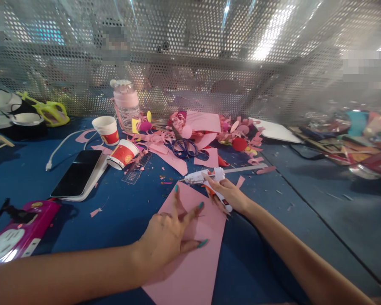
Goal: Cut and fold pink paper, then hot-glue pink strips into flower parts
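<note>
A pink sheet of paper lies on the blue table in front of me. My left hand rests on it with fingers spread, two fingertips reaching toward its far edge. In my right hand is a white and orange glue gun, gripped by its handle. Its nozzle points left, just beyond the far corner of the sheet near my left fingertip. A glue stick sticks out of the gun's back end. Part of the gun's handle and trigger is hidden by my fingers.
Pink paper scraps with dark-handled scissors lie behind the sheet. Left are two paper cups, a clear ruler, a phone and a magenta power strip. A bottle stands before the perforated metal screen.
</note>
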Demonstrator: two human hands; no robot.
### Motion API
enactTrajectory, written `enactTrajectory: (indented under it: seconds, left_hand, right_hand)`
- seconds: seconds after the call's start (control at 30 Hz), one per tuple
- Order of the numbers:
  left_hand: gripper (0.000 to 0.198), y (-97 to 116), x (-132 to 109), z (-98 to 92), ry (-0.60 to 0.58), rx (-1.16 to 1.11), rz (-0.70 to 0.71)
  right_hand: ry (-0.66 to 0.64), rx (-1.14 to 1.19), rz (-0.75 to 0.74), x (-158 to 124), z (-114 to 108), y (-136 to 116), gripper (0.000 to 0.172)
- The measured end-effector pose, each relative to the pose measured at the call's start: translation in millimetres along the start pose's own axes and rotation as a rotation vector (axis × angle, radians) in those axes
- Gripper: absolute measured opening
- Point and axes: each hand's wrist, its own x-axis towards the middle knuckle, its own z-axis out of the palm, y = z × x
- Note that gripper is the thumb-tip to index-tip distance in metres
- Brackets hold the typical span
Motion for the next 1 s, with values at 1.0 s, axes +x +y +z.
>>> enactTrajectory:
  seconds: [1.0]
  left_hand:
    - [0.073, 1.1, -0.1, -1.4, -0.004, 0.008, -0.008]
  right_hand:
    - [-0.011, 0.072, -0.044, -1.9, 1.9, -0.6, 0.057]
